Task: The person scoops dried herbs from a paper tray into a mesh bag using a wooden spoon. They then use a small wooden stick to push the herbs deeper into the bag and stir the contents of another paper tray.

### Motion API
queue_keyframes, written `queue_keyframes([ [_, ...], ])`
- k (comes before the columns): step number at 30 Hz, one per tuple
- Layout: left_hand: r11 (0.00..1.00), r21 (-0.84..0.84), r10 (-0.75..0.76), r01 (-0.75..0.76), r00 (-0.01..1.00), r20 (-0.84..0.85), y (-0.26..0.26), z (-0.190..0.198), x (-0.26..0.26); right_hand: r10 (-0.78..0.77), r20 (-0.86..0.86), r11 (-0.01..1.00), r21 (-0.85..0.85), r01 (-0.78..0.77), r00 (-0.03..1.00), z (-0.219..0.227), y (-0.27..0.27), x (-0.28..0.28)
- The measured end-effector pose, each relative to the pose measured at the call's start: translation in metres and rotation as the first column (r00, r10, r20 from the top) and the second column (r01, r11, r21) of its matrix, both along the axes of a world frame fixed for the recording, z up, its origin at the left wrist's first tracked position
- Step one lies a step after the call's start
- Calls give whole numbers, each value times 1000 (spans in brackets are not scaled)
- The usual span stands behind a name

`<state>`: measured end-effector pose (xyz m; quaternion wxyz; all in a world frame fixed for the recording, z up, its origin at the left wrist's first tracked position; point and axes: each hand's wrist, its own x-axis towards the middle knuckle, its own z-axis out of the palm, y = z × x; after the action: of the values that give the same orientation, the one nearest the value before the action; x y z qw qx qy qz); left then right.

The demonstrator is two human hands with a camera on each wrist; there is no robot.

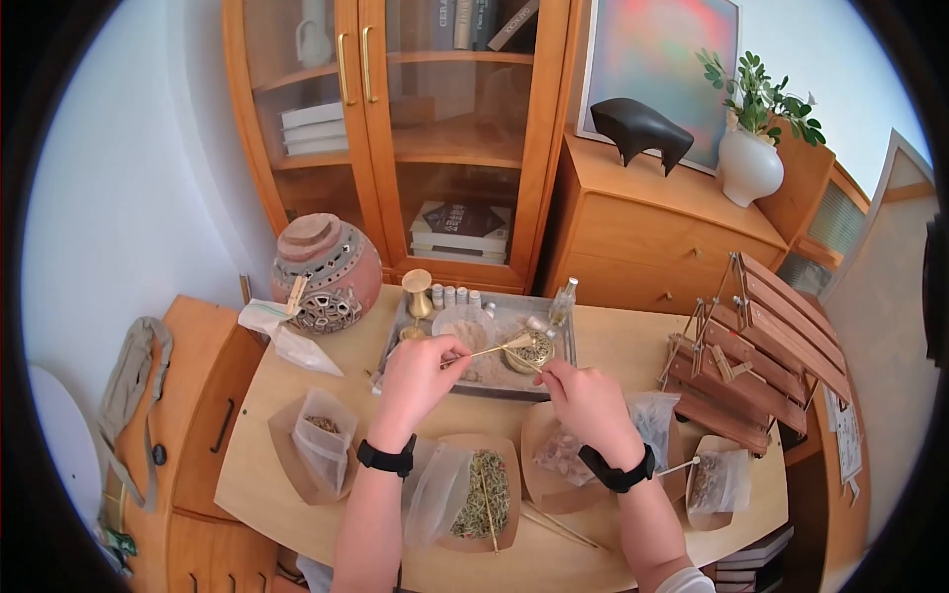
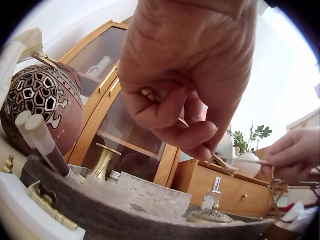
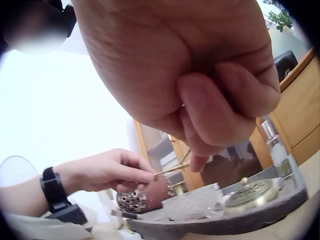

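Note:
Over the grey tray [image 1: 465,387], my left hand [image 1: 423,381] grips a slim brass incense shovel [image 1: 484,352]; its ball-shaped end [image 2: 148,93] shows among the curled fingers in the left wrist view. The shovel's flared tip reaches right, close over a round brass incense burner [image 1: 550,362] with a pierced lid [image 3: 251,194]. My right hand [image 1: 591,400] pinches a second thin brass tool [image 2: 252,161], whose far end meets the shovel's tip in the head view. Behind the hands in the tray sits a translucent container [image 1: 463,324] of pale powder.
A brass goblet [image 1: 417,295], small vials [image 1: 462,296] and a glass bottle [image 1: 564,299] stand at the tray. In front lie paper trays of dried herbs [image 1: 484,499] and pinkish pieces [image 1: 563,457]. A pierced clay pot [image 1: 331,277] stands left, a wooden slatted rack [image 1: 736,371] right.

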<state>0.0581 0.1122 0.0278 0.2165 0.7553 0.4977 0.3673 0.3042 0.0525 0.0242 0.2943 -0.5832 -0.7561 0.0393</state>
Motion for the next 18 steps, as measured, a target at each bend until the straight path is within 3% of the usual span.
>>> queue_keyframes([
  [6, 999, 13, 31, -31, 999, 18, -1, 5, -1, -269, 85, 957, -88, 276, 959, 13, 4, 12],
  [7, 999, 32, 33, -33, 999, 11, -1, 4, -1, -267, 86, 957, -90, 275, 960, 16, 1, 7],
  [9, 998, 53, 31, -31, 1000, 0, -1, 3, 0, -80, -59, 992, -98, 74, 995, 19, -5, -3],
  [12, 999, 43, 18, -20, 999, 30, 1, 2, -1, -23, -56, 999, -37, 21, 998, 2, 1, 6],
  [13, 999, 38, 21, -22, 999, 31, 1, 2, -1, -22, -54, 999, -36, 20, 998, 0, 4, 11],
  [15, 999, 33, 26, -27, 999, 34, 1, 2, -2, -228, 98, 971, -45, 233, 969, 2, 8, 19],
  [18, 999, 27, 26, -27, 999, 39, 1, 0, -2, -153, -16, 988, -8, 153, 988, 16, 0, 6],
])
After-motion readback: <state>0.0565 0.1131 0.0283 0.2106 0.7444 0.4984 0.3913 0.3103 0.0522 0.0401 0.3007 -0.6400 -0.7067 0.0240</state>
